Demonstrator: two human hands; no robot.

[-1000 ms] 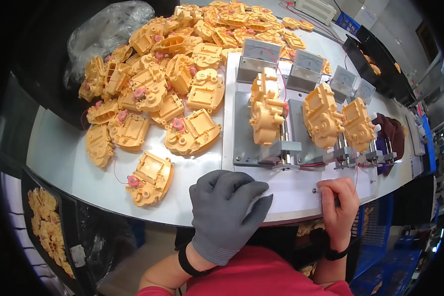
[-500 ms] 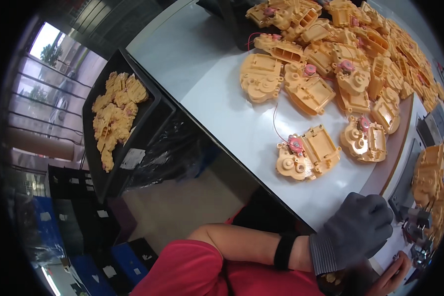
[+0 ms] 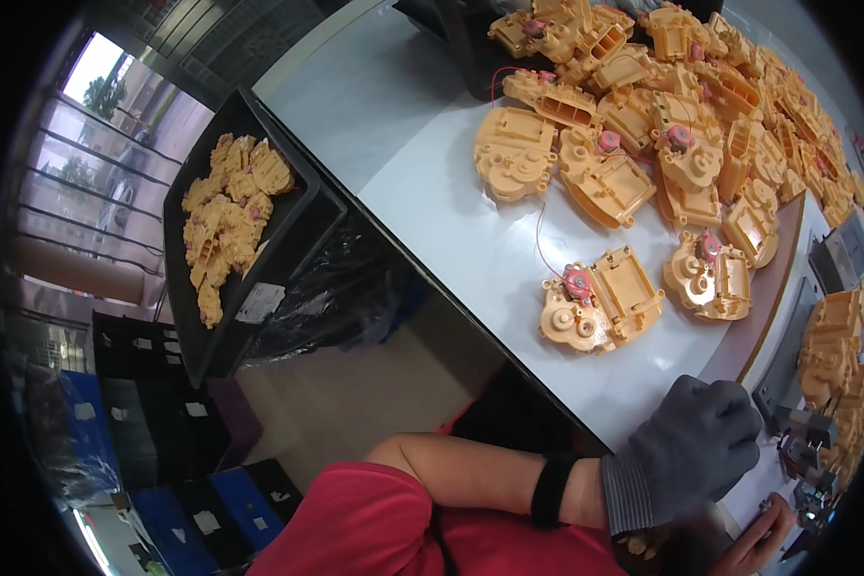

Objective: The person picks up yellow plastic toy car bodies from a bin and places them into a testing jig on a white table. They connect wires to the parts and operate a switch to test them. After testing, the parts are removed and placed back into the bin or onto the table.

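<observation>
My left hand (image 3: pixel 686 451), in a grey knitted glove, is closed near the front right edge of the white table. Its fingers curl inward, hiding whatever they hold. At the lower right, my bare right hand (image 3: pixel 760 540) has its fingers drawn together by a tiny part too small to name. Both hands are beside a small metal fixture (image 3: pixel 811 461) with dark clamps. Beyond the left hand, a yellow plastic gear housing (image 3: pixel 600 302) with a pink round motor and a thin red wire lies on the tabletop. A similar housing (image 3: pixel 708 276) sits to its right.
A big heap of yellow housings (image 3: pixel 682 125) covers the far side of the table (image 3: pixel 413 182). More housings (image 3: pixel 830 350) stand behind the fixture at right. On the left, a black tray (image 3: pixel 309 216) holds several yellow pieces. Black and blue bins (image 3: pixel 192 509) stand lower left.
The whole view has shifted slightly. My left hand stays closed in nearly the same place, and my right hand remains beside the fixture with little visible movement.
</observation>
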